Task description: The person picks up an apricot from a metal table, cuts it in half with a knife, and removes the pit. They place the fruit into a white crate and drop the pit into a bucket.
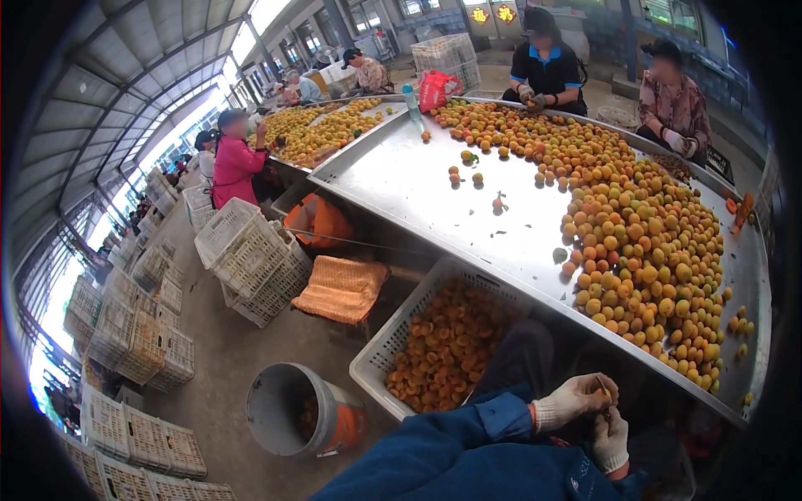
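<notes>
Small object (603, 387), thin and pale and too little to identify, sits pinched in the fingertips of the gloved left hand (576, 399), which is closed on it; the gloved right hand (611, 438) lies just below, fingers raised and touching the left, though whether it grips anything I cannot tell; both hands sit low before the person's blue sleeve (468, 455). Just above the hands runs the edge of a steel table (418, 192), with a broad heap of apricots (643, 250) on it beyond them; left of the hands, under the table edge, stands a white crate (373, 361) filled with orange fruit pieces; further left are a grey bucket (284, 409) on the floor and an orange cushion (341, 288); well beyond the hands, across the table, two people (547, 71) work at the fruit.
</notes>
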The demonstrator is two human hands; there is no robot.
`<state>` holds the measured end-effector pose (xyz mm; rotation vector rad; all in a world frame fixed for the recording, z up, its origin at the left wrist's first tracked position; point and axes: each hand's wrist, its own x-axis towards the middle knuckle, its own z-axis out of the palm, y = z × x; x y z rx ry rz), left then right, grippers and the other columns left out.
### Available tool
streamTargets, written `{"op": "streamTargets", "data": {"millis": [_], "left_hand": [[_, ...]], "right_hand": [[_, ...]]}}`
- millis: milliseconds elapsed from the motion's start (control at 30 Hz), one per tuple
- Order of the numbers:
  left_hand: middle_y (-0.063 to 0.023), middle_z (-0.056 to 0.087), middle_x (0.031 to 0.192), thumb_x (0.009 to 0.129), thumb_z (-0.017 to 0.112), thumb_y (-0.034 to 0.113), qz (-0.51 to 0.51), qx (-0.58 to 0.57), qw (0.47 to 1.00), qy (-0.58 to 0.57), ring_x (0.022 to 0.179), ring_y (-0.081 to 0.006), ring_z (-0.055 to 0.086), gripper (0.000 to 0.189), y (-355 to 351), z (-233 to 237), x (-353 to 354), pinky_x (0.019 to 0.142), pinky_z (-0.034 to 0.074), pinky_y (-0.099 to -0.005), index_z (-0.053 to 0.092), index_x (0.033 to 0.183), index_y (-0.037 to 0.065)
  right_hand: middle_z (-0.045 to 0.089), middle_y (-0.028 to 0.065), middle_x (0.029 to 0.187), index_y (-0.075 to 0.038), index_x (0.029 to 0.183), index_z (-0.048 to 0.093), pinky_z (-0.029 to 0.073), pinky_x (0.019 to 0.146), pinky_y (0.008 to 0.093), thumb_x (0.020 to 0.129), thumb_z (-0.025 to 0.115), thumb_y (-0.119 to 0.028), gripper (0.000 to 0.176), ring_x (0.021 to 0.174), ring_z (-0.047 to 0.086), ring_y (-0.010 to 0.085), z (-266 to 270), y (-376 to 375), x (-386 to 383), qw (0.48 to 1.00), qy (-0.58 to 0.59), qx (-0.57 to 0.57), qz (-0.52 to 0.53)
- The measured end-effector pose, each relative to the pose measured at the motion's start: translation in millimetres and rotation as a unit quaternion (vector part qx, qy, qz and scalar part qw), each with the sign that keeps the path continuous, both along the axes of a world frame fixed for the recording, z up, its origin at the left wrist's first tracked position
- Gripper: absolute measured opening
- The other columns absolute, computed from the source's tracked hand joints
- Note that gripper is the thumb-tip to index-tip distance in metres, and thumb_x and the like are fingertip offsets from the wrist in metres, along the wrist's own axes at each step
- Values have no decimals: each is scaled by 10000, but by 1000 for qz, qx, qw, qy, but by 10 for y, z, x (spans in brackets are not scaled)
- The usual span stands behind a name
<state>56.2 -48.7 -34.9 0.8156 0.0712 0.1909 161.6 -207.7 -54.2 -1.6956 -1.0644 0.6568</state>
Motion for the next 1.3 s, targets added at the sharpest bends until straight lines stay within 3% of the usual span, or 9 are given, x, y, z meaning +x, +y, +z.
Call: {"op": "streamTargets", "data": {"millis": [167, 233, 433, 567, 733, 833, 1033, 1133, 1300], "left_hand": [[-67, 592, 1085, 883, 677, 94, 26, 18, 999, -7, 1041, -140, 579, 258, -3, 106, -34, 968, 471, -299, 564, 1110, 41], [-59, 584, 1120, 879, 689, 103, -22, 5, 1000, 1, 1082, -142, 563, 283, 28, 67, -36, 1003, 453, -313, 574, 1131, 49], [-44, 591, 1150, 891, 674, 77, -24, -28, 999, 39, 1063, -138, 580, 360, 29, 28, -76, 998, 459, -285, 577, 1237, 59], [-49, 599, 1156, 896, 656, 49, -12, 3, 999, 46, 1064, -139, 586, 365, 33, 54, -77, 1003, 456, -276, 569, 1251, 47], [-53, 613, 1136, 900, 626, 43, -3, 95, 993, 64, 1071, -134, 573, 357, 37, 74, -99, 1004, 440, -287, 549, 1248, 25], [-51, 612, 1114, 897, 598, 49, 12, 143, 989, 40, 1045, -129, 573, 326, 14, 15, -62, 979, 448, -286, 540, 1217, 20], [-74, 611, 1051, 871, 569, 56, 25, 265, 957, 118, 990, -129, 582, 279, 1, 142, -54, 929, 463, -269, 530, 1143, 4], [-81, 609, 1018, 860, 547, 42, 25, 264, 952, 151, 968, -138, 582, 272, 1, 194, -46, 911, 467, -263, 533, 1129, 2], [-79, 607, 993, 819, 507, -2, 28, 212, 958, 189, 923, -142, 575, 277, -5, 72, 43, 876, 471, -249, 553, 1091, 7]], "right_hand": [[648, 180, 728, -5, 1046, 570, 500, 564, 355, 937, 522, -189, 219, 654, 674, 328, 147, 49, -77, 983, -180, 15, -35], [626, 187, 703, -33, 1007, 553, 489, 534, 394, 918, 548, -185, 176, 662, 654, 382, 149, 39, -50, 969, -246, 10, -23], [588, 177, 648, -66, 936, 511, 464, 512, 444, 895, 590, -224, 181, 630, 622, 401, 213, 53, -89, 947, -315, -32, -46], [605, 176, 681, -77, 995, 506, 469, 522, 452, 891, 587, -225, 198, 644, 627, 406, 270, 67, -91, 941, -331, -40, -64], [668, 198, 904, -123, 1322, 423, 542, 648, 433, 885, 561, -141, 459, 800, 664, 408, 488, 221, -184, 968, -246, 19, -39], [668, 213, 959, -148, 1387, 388, 553, 696, 433, 884, 550, -115, 529, 850, 667, 406, 452, 197, -168, 973, -226, -44, -25], [661, 208, 825, -86, 1313, 428, 531, 619, 454, 866, 568, -165, 475, 752, 656, 418, 304, 172, -144, 966, -229, -119, -26], [684, 186, 837, -118, 1377, 354, 544, 664, 456, 840, 639, -328, 643, 758, 669, 410, 155, 143, -82, 954, -254, -157, -16], [679, 184, 807, -59, 1345, 356, 539, 635, 458, 844, 623, -333, 630, 724, 670, 396, 98, 172, -78, 941, -269, -205, -11]]}}
